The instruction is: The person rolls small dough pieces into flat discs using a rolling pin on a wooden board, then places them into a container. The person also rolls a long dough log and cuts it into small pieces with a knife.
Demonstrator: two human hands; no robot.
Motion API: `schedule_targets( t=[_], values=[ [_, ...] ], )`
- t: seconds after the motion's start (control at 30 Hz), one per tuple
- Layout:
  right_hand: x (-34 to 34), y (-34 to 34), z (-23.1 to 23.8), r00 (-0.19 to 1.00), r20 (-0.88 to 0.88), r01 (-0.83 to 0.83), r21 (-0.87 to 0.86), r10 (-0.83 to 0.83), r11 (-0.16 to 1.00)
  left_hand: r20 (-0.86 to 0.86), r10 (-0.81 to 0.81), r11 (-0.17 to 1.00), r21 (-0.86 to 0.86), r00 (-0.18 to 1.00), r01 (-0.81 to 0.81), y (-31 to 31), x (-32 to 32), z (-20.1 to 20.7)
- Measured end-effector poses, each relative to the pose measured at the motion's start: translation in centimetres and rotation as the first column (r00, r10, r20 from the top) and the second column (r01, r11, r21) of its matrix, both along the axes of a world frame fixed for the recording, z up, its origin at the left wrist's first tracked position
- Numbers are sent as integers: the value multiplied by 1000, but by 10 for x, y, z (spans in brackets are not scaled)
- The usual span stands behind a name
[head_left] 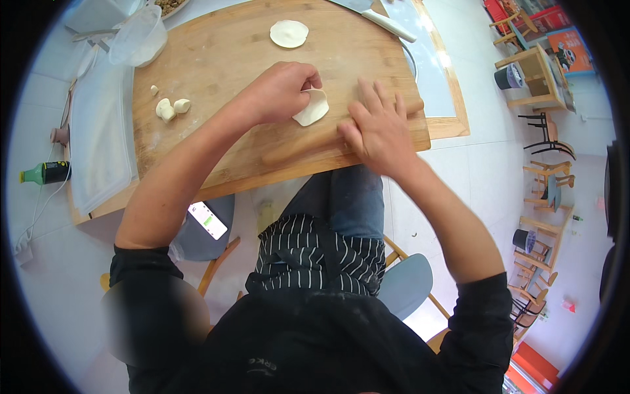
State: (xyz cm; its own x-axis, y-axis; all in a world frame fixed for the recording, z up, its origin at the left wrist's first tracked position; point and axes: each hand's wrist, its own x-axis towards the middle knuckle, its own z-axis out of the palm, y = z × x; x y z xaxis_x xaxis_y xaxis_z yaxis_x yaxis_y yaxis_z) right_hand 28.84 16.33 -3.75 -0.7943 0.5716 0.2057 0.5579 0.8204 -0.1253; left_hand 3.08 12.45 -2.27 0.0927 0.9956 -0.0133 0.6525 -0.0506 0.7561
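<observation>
My left hand (285, 93) is closed in a pinch on the near left edge of a thin, pale dough wrapper (314, 110), which lies on the wooden board (223, 59). Beside it, a wooden rolling pin (295, 147) lies aslant near the board's front edge. My right hand (382, 128) rests across the pin's right part, palm down, its fingers stretched out and apart. Farther back lies a second round dough wrapper (289, 34). Several small dough pieces (168, 111) sit on the board's left side, one apart from the others.
At the far right of the board is a knife (387, 25). A clear plastic tub (141, 41) stands at the back left, near a dish of chopped filling (172, 5). Translucent plastic sheeting (102, 131) covers the left side. A phone (208, 220) lies on a chair below.
</observation>
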Motion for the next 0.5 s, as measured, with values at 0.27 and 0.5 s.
schedule_targets(
  t=[0.27, 0.5],
  values=[
    [-91, 75, -14, 994, -53, 97, -6, -97, 995, -160, -70, 959, -282, 985, 23, 24, -13, 18],
    [0, -11, 3, 998, 16, 54, -5, -54, 999, -26, -41, 999, -17, 999, 40, 3, -4, 20]
  ],
)
